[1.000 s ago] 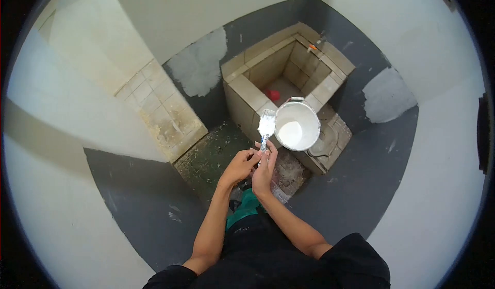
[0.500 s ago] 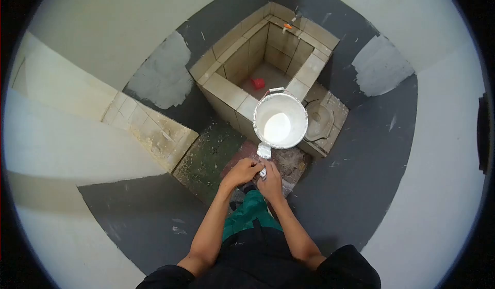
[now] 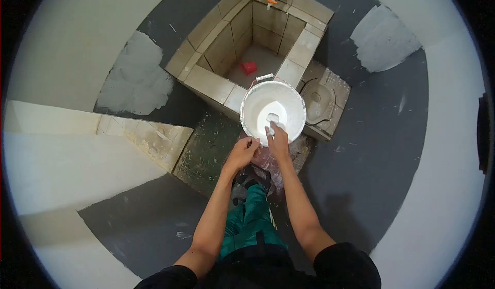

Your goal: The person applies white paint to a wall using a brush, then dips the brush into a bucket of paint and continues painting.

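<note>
So in the head view, both forearms reached forward, elbows bent. The right hand point(image 3: 279, 143) was over the near rim of the paint bucket point(image 3: 297, 107), its fingers curled around a paintbrush point(image 3: 273, 118), bristle end pointing down at the white paint point(image 3: 264, 111) just past the fingertips. The left hand point(image 3: 241, 154) was just beside it, thumb and fingers bent in close by the rim; couldn't tell if they were actually gripping it. The bucket's handle point(image 3: 264, 76) stuck up on the far side from the fingers. Beyond that was a tiled basin point(image 3: 210, 84) with a red scoop point(image 3: 248, 68) in it and an orange-handled tap point(image 3: 271, 2) farther off. A squat toilet point(image 3: 316, 102) was right of the right fingers, and a tiled ledge point(image 3: 164, 136) was well left of the left ones.
</note>
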A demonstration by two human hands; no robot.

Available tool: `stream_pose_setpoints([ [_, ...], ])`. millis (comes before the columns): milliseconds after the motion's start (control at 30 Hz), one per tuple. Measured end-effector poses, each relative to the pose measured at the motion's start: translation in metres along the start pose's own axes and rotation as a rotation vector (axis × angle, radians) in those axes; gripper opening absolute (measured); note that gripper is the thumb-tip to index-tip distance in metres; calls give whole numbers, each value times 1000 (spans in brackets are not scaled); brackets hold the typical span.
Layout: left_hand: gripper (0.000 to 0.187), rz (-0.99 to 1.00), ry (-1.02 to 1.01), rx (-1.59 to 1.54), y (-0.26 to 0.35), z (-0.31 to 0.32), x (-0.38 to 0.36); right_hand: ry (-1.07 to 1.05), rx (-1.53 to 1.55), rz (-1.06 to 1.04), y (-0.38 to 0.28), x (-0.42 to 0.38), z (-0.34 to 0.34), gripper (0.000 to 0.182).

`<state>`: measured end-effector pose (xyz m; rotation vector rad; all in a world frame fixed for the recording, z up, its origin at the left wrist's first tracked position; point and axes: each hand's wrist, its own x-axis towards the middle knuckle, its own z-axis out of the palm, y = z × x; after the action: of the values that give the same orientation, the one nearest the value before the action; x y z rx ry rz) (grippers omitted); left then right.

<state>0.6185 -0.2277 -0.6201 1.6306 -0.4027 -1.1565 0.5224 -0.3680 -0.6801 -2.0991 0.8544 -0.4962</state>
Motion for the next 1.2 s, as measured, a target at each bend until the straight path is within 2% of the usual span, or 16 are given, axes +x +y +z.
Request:
stream_pose_setpoints([
  [100, 33, -35, -2, -48, -7, 5, 15, -94, -95, 20, 46, 29, 33, 33],
  [200, 31, -50, -21, -72, -16, 7, 26, -102, -171, 68, 82, 41, 61, 31],
  [300, 28, -58, -26, -90, -25, 7, 38, -325, -306, 189, 101, 45, 76, 28],
  [400, 26, -108, -12, -136, -27, 7, 48, -296, -319, 77, 108, 45, 84, 24],
  [433, 26, -133, -5, -156, -27, 7, 50, -292, -272, 120, 107, 47, 80, 24],
  [467, 26, -145, 11, -173, -59, -14, 78, -299, -215, 162, 130, 59, 117, 25],
  [600, 25, -187, 52, -203, -57, -23, 84, -136, -192, 345, 98, 68, 90, 21],
  [633, 25, -202, 66, -199, -53, -25, 84, -100, -282, 296, 106, 67, 92, 24],
  [767, 30, -145, 83, -126, -68, -37, 79, -292, -462, 410, 115, 58, 113, 31],
  [900, 29, -154, 80, -183, -75, -35, 85, -239, -392, 456, 99, 53, 126, 32],
  [1000, 29, -165, 76, -197, -76, -36, 86, -133, -42, 497, 109, 62, 128, 28],
  [1033, 28, -166, 75, -194, -73, -36, 86, -217, 71, 540, 109, 66, 119, 28],
  [1133, 29, -181, 117, -192, -59, -38, 81, 108, -104, 264, 108, 68, 116, 28],
  [1200, 29, -173, 128, -197, -68, -41, 85, 108, -202, 348, 116, 71, 113, 28],
])
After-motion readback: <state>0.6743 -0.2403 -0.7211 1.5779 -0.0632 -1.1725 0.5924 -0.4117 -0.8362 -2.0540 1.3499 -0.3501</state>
